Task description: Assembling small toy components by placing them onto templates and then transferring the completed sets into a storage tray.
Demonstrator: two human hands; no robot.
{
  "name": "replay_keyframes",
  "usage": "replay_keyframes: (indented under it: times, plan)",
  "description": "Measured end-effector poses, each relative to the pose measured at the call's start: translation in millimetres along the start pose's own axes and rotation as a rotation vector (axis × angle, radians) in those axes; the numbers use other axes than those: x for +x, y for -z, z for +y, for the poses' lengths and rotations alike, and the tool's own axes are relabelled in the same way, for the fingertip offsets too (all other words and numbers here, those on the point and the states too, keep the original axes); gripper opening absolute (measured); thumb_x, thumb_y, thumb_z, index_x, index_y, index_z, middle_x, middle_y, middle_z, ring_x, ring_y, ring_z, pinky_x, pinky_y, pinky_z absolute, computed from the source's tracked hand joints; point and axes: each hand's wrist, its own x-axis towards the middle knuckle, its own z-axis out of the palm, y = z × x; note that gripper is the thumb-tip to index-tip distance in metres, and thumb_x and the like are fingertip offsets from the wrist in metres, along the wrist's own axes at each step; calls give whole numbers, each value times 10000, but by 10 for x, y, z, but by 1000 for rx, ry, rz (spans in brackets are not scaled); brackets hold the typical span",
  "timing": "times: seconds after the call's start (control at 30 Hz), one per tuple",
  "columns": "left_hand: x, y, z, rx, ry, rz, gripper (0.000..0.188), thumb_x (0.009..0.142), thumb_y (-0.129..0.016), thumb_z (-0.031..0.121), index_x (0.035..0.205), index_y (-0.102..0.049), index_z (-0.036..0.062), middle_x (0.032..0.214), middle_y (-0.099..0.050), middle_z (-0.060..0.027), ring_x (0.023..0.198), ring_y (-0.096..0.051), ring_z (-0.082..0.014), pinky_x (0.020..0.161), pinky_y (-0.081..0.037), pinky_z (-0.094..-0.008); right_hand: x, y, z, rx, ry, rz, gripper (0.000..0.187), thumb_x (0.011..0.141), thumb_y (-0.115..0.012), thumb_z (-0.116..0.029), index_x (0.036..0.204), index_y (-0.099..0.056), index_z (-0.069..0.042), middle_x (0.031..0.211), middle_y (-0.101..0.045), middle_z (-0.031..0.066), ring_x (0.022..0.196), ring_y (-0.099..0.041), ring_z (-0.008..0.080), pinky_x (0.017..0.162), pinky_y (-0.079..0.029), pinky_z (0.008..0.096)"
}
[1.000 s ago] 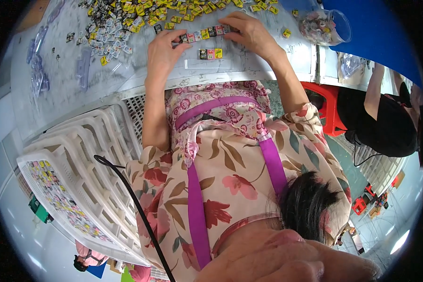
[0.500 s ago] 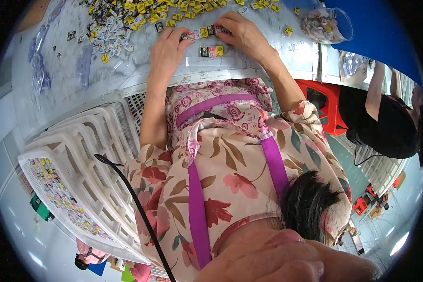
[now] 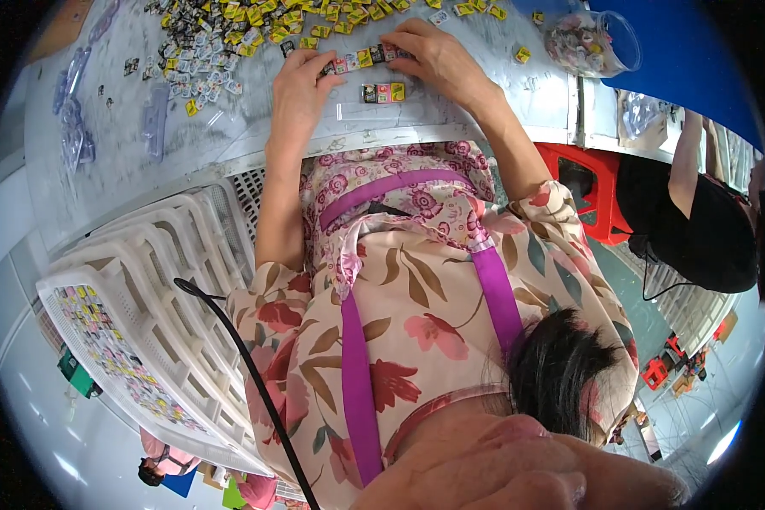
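Note:
A row of small square pieces, black, pink, white and yellow, lies side by side on the table between my hands. My left hand is closed on its left end, thumb and fingertips at the edges. At the opposite end my right hand pinches the row, its fingers covering the last pieces. Just nearer to me sits a shorter block of black, pink and yellow pieces, touched by neither hand. A narrow clear strip lies nearer still, by the table's edge.
Loose yellow, black and white pieces heap up beyond my hands. A clear round tub of pieces stands at the right. Clear plastic packaging lies at the left. White crates stack beside me; another person's arm shows at right.
Both hands stay at the two ends of the row. My right hand has shifted slightly left, and the left fingers have moved a little. The shorter block has not visibly moved.

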Motion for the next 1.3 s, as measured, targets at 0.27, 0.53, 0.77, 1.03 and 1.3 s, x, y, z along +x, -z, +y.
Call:
replay_keyframes:
  times: [0.27,0.53,0.77,1.03,1.3]
  plan:
    - [54,-19,29,53,-8,-17,268,778,-755,98,1033,-730,19,1002,-661,-161,858,-662,-337,761,-527,-398,49,-56,43,-22,68,24,312,845,-717,-125,1136,-656,-32,1071,-613,116,919,-639,326,775,-528,397]
    - [17,41,122,28,8,18,230,790,-746,96,1008,-729,22,1001,-661,-154,808,-660,-327,742,-531,-394,3,20,-61,46,38,48,302,833,-726,-117,1121,-670,-47,1085,-618,105,909,-647,312,771,-533,390]
    - [-152,211,375,12,6,-17,230,802,-732,71,1026,-718,19,1012,-650,-160,811,-660,-338,727,-528,-410,-188,205,-358,59,-20,50,304,821,-732,-91,1116,-674,-48,1066,-624,108,894,-654,315,756,-537,383]
    - [-368,233,509,-73,38,-220,256,791,-692,-2,1047,-688,-7,1011,-634,-173,887,-641,-368,789,-510,-414,-601,180,-650,75,-153,28,322,788,-745,-41,1102,-671,-30,1057,-633,112,858,-662,308,736,-551,384]
    - [-396,150,422,-58,-21,-252,258,789,-685,-14,1046,-685,-23,1002,-633,-175,907,-634,-372,807,-502,-420,-736,69,-616,73,-173,6,336,802,-744,-47,1127,-666,-22,1063,-634,117,857,-667,304,735,-555,378]
